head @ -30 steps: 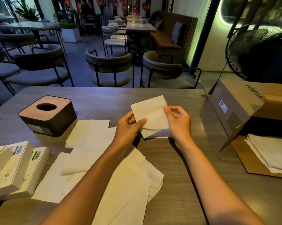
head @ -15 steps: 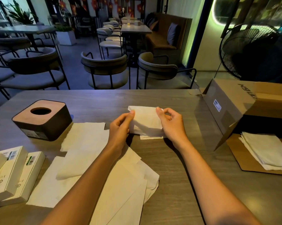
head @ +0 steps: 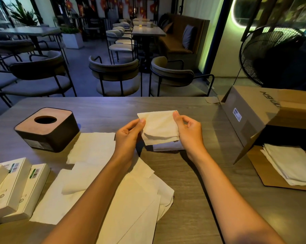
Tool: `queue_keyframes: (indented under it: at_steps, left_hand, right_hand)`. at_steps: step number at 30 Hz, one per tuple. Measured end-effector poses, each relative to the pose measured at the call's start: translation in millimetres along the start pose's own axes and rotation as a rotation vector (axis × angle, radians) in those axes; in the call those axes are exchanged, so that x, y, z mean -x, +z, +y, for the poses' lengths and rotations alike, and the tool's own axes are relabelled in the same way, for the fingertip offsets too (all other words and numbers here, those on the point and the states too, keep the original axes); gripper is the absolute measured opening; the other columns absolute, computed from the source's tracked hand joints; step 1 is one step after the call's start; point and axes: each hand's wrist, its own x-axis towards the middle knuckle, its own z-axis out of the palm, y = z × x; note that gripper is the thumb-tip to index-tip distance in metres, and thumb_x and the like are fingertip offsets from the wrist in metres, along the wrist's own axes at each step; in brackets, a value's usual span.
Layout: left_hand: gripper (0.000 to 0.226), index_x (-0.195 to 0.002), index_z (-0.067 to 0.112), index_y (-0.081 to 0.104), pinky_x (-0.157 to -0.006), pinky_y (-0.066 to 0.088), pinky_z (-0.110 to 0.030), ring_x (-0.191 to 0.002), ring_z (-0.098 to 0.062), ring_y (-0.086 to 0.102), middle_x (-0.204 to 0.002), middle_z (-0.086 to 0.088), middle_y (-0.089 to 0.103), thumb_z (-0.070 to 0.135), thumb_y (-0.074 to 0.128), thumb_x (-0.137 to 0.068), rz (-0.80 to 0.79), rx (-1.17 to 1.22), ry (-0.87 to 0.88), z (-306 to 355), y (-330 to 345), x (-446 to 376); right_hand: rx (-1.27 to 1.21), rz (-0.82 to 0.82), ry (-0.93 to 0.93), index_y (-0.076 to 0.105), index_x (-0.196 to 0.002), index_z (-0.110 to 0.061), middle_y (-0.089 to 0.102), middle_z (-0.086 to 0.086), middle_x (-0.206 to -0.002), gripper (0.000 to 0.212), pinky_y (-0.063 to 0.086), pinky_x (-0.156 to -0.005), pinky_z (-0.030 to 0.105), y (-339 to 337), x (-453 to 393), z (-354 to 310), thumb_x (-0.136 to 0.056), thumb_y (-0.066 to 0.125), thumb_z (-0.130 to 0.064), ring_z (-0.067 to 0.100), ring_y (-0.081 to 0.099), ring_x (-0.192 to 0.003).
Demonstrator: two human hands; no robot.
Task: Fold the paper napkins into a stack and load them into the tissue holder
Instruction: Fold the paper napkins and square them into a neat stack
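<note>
Grey wood-grain bench point(head: 192, 199), carrying a dark tissue holder point(head: 47, 130) at far left, loose unfolded napkins point(head: 95, 182) spread across the near middle, a small folded napkin stack point(head: 168, 147) beyond them, white cartons point(head: 13, 187) at left edge, tipped cardboard box point(head: 265, 113) and napkin-laden flap point(head: 265, 173) at right

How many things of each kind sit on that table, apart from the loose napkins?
Tissue holder: 1
Cardboard box: 1
White packets: at least 2; a third may be cut off at the left edge
Total: at least 4
</note>
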Motion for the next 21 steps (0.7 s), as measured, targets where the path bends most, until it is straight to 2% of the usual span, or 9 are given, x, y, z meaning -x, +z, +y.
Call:
queue_keyframes:
  at_steps: [3,5,7,9,12,15,18,21]
  left_hand:
    - [0.034,-0.12,0.011,0.067,-0.072,0.06,-0.03,-0.102,-0.022,0.073,-0.112,-0.006,0.074,0.033,0.063,-0.094,0.028,-0.002,-0.013,-0.3,3.3,1.1]
    - [0.038,-0.116,0.011,0.068,-0.071,0.06,-0.032,-0.098,-0.023,0.074,-0.108,-0.005,0.075,0.037,0.067,-0.089,0.059,-0.006,-0.003,0.1,4.8,1.4]
    - [0.041,-0.115,0.014,0.067,-0.072,0.061,-0.034,-0.098,-0.023,0.074,-0.107,-0.005,0.075,0.04,0.07,-0.084,0.072,-0.003,0.017,1.2,5.6,1.9]
    - [0.04,-0.119,0.019,0.062,-0.073,0.061,-0.032,-0.097,-0.016,0.074,-0.107,-0.002,0.074,0.037,0.072,-0.084,0.097,-0.012,0.072,1.6,5.1,2.3]
    - [0.046,-0.122,0.02,0.049,-0.069,0.059,-0.024,-0.088,-0.009,0.071,-0.102,0.004,0.07,0.033,0.073,-0.085,0.147,-0.131,0.211,0.0,2.8,1.0]
    - [0.035,-0.112,0.021,0.059,-0.08,0.061,-0.035,-0.093,-0.005,0.068,-0.098,0.013,0.07,0.04,0.072,-0.086,0.151,-0.252,0.277,-5.6,0.7,-2.6]
    - [0.037,-0.114,0.022,0.068,-0.087,0.06,-0.036,-0.1,-0.001,0.066,-0.102,0.017,0.072,0.05,0.059,-0.09,0.109,-0.288,0.263,-8.6,0.9,-4.6]
    - [0.051,-0.107,0.022,0.069,-0.084,0.056,-0.028,-0.1,-0.013,0.07,-0.103,0.006,0.074,0.061,0.04,-0.092,0.034,-0.226,0.193,-7.6,4.4,-2.8]
  right_hand:
    - [-0.019,-0.035,0.128,0.074,-0.102,-0.006,0.079,0.009,-0.096,0.051,0.06,-0.079,0.031,0.7,-0.3,0.3,-0.102,0.051,-0.052,0.019,0.076,-0.092]
    - [-0.032,-0.114,0.193,0.072,-0.108,-0.007,0.078,0.009,-0.099,0.058,0.06,-0.077,0.031,1.0,1.0,-0.1,-0.1,0.049,-0.059,0.019,0.076,-0.093]
    - [-0.045,-0.185,0.18,0.073,-0.111,-0.017,0.079,0.002,-0.101,0.043,0.06,-0.073,0.024,1.3,3.0,0.9,-0.099,0.055,-0.055,0.014,0.076,-0.095]
    - [-0.087,-0.187,0.156,0.072,-0.114,-0.023,0.079,-0.002,-0.104,0.028,0.061,-0.077,0.027,1.3,3.6,1.8,-0.098,0.063,-0.044,0.014,0.075,-0.098]
    - [-0.186,-0.092,0.142,0.069,-0.116,-0.023,0.079,0.0,-0.107,0.024,0.061,-0.087,0.037,0.4,2.0,0.6,-0.097,0.066,-0.038,0.016,0.075,-0.101]
    - [-0.214,-0.02,0.109,0.069,-0.115,-0.022,0.078,0.001,-0.11,0.024,0.062,-0.087,0.037,0.1,1.6,-2.7,-0.098,0.064,-0.038,0.016,0.075,-0.102]
    - [-0.197,-0.003,0.069,0.067,-0.116,-0.022,0.076,0.001,-0.112,0.024,0.062,-0.079,0.028,1.5,3.4,-4.0,-0.099,0.063,-0.038,0.013,0.074,-0.102]
    - [-0.148,-0.013,0.026,0.065,-0.116,-0.021,0.077,-0.001,-0.107,0.023,0.061,-0.07,0.022,3.6,6.2,-4.7,-0.099,0.064,-0.035,0.009,0.075,-0.095]
